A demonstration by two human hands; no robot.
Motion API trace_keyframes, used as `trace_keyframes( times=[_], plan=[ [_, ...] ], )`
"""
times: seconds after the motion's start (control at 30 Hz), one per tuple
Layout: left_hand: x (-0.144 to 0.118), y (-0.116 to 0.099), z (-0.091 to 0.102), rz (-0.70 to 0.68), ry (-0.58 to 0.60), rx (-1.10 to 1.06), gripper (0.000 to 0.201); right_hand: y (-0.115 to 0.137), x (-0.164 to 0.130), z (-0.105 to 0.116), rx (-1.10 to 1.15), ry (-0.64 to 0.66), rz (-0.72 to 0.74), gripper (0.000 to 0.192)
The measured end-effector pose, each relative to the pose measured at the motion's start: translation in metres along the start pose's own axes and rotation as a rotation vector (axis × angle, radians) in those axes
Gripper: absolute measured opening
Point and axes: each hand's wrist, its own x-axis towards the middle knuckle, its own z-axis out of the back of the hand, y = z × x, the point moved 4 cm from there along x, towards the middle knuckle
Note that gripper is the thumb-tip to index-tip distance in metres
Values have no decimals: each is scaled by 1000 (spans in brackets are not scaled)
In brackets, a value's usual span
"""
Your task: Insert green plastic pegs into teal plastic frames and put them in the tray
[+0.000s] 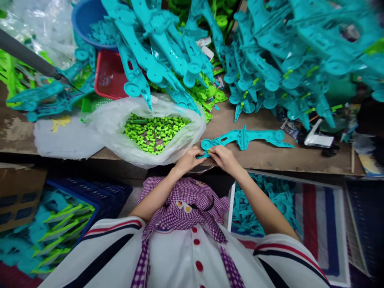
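Observation:
A long turquoise plastic part [244,138] lies on the bench, its left end at my fingers. My left hand [189,161] is closed on that end, thumb and fingers pinched near the bench's front edge. Against the same end, my right hand [223,158] pinches a tiny green piece, mostly covered by the fingertips. Just left of my hands, an opened clear plastic bag [111,140] holds many small green plastic pieces [156,132].
Turquoise parts [270,60] are heaped at the back right, more [162,52] behind the bag. A red tray [109,76] and a blue basin [87,24] stand back left. A dark pointed tool [33,56] hangs at left. Below right sits a white-rimmed crate [342,236].

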Motion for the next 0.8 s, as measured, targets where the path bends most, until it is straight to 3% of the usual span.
trace_keyframes(
  times=[0.13, 0.23, 0.3, 0.4, 0.5, 0.63, 0.8],
  plan=[
    [-3, -3, 9, 58, 34, -30, 8, 1, -3, -6, 17, -111, -23, 19],
    [-10, -10, 25, 193, -9, -175, 20, 11, 0, -8, 60, -143, -40, 20],
    [-16, -18, 35, 356, -109, -433, 27, 26, 0, -2, 83, -236, -70, 25],
    [-21, -36, 34, 715, -202, -1063, 29, 55, -4, 9, 102, -437, -151, 30],
    [-12, -59, 20, 951, -183, -1577, 31, 79, -3, 7, 72, -383, -154, 26],
    [12, -79, 5, 974, -117, -1780, 34, 74, -2, 12, -27, -295, -196, 28],
    [50, -95, -23, 921, -23, -1696, 32, 49, -5, 44, -103, -277, -262, 39]
  ],
)
